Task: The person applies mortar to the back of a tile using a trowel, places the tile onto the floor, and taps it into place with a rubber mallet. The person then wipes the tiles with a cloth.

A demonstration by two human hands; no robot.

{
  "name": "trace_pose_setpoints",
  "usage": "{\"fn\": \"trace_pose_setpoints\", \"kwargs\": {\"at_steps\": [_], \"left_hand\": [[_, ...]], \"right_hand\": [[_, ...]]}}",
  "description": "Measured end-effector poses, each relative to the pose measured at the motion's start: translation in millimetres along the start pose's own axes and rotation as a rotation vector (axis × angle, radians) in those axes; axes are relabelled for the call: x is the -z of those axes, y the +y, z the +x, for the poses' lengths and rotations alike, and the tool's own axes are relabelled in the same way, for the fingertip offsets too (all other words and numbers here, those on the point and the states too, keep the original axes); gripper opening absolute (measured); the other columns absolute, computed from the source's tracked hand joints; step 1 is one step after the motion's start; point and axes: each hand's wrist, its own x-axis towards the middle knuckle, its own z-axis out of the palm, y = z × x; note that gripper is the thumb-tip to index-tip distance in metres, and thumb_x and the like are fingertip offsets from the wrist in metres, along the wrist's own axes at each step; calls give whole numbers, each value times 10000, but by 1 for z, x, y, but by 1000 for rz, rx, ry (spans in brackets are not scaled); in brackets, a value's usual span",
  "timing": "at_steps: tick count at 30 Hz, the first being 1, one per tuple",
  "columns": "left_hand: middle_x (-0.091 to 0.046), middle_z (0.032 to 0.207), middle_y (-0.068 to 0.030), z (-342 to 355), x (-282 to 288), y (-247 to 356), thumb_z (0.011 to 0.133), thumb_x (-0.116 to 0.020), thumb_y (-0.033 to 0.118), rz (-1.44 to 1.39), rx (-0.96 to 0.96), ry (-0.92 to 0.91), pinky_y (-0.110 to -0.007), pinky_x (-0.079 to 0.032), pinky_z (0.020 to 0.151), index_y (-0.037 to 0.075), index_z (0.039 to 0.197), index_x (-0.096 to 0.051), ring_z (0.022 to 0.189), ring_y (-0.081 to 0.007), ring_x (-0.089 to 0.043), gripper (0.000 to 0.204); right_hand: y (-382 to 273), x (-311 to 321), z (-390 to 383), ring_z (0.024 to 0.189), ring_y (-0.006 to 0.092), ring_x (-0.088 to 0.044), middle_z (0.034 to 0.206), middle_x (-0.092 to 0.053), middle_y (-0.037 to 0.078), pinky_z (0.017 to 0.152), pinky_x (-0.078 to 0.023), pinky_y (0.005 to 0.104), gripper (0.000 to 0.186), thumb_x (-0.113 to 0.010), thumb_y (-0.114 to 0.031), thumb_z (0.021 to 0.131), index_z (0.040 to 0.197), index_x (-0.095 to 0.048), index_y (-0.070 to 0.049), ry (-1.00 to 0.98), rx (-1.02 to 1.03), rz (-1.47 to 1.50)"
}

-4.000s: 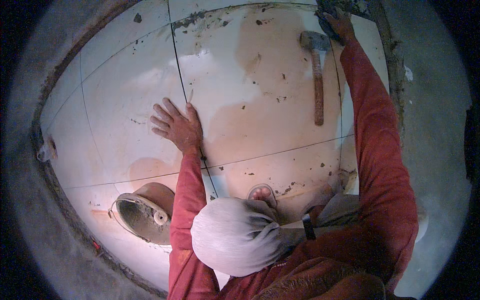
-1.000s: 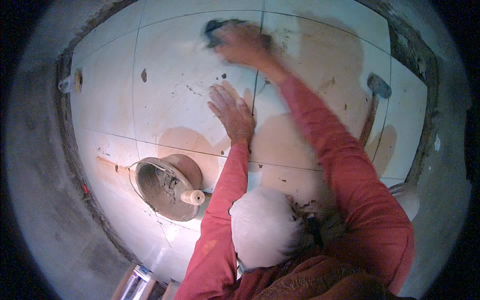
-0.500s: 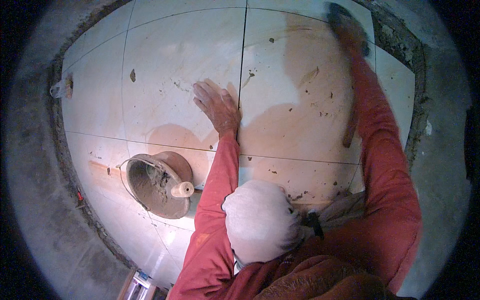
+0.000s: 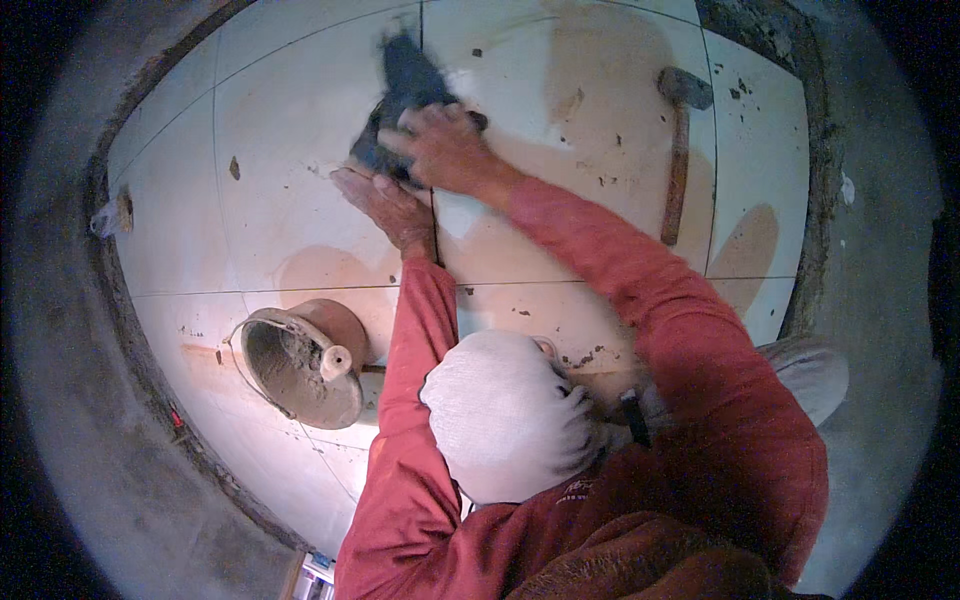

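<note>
My right hand (image 4: pixel 450 145) presses a dark cloth (image 4: pixel 408 75) onto the pale floor tiles (image 4: pixel 300 130), its fingers over the bunched fabric. The cloth's far end is smeared by motion. Just nearer to me, my left hand (image 4: pixel 390 208) lies on the tile beside a joint, fingers stretched out and nothing held. Its fingertips come close to the cloth's near edge; whether they touch, I cannot tell. Damp brownish patches and small crumbs of mortar mark the tiles around both hands.
A hammer (image 4: pixel 682 140) with a wooden handle lies on the right tiles. At left, a tilted bucket (image 4: pixel 345 318) holds grey mortar (image 4: pixel 285 365); a pale tool handle (image 4: pixel 336 362) sticks out over its rim. My bent knee (image 4: pixel 510 415) is close in front. Rough screed borders the tiles.
My right hand has swept the dark cloth from the far right to the middle, beside my left hand. The hammer now shows fully. The whole view has shifted slightly.
</note>
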Motion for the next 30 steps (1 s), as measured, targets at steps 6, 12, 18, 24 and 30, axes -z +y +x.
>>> {"fn": "trace_pose_setpoints", "kwargs": {"at_steps": [6,12,18,24,30], "left_hand": [[-96,1673,-342,-4,1,-1,1092,-195,557,157,-28,-53,-527,-55,1281,-99,1598,-158,1574,-458,-70,830],[-135,1662,-343,3,-6,-14,1105,-225,484,367,-152,-107,-553,-88,1272,-77,1587,-236,1558,-475,-119,741],[-250,1633,-322,-1,-11,-32,1103,-264,417,429,-308,-63,-531,-123,1269,-82,1558,-298,1544,-461,-183,677],[-519,1485,-264,10,6,-4,1098,-327,392,-30,149,-262,-475,-301,1193,-50,1498,-441,1405,-417,-449,607],[-650,1373,-237,-53,-28,98,1058,-501,338,-282,-303,-605,-428,-473,1077,-20,1376,-621,1236,-333,-645,494]], "right_hand": [[169,28,-16,1004,354,-676,1120,-704,111,858,-540,547,430,-734,-379,860,1247,-696,-195,79,-379,-294],[375,262,-42,1373,398,-496,1448,-577,186,1119,-409,514,539,-582,-488,991,1401,-621,-140,-144,-612,-389],[237,306,-141,1237,317,-599,1343,-627,204,1001,-492,475,517,-624,-441,1002,1332,-607,-43,165,-430,-159],[-33,129,-237,1051,348,-625,1179,-648,91,887,-531,513,447,-646,-238,834,1280,-667,-257,66,186,277],[-10,64,-255,1132,350,-627,1232,-656,112,904,-557,536,327,-600,-259,905,1226,-663,-255,30,-2,-143]]}}
